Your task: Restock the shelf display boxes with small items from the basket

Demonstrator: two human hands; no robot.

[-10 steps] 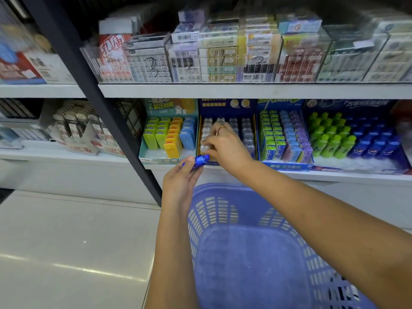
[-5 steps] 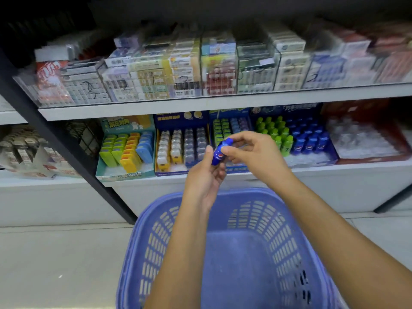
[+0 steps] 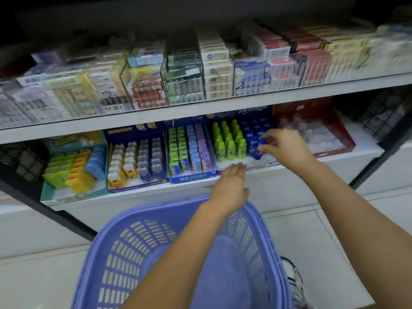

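A right hand (image 3: pixel 283 146) pinches a small blue bottle (image 3: pixel 258 151) near its cap. The bottle stands nearly upright, cap up, at the front of the blue rows in the green-and-blue display box (image 3: pixel 252 112). A bare white strip fronts the bottles. The left hand (image 3: pixel 229 188), fingers straight and together, hovers by the box's front lip, above the purple basket (image 3: pixel 104 239).

Basket (image 3: pixel 124 253) is slotted plastic, kinda matt. Display box (image 3: pixel 191 179) looks like printed cardboard, blue bottle (image 3: pixel 258 153) is shiny plastic, top-shelf bins (image 3: pixel 185 85) are clear plastic, and the floor tiles (image 3: pixel 44 282) are smooth and glossy.
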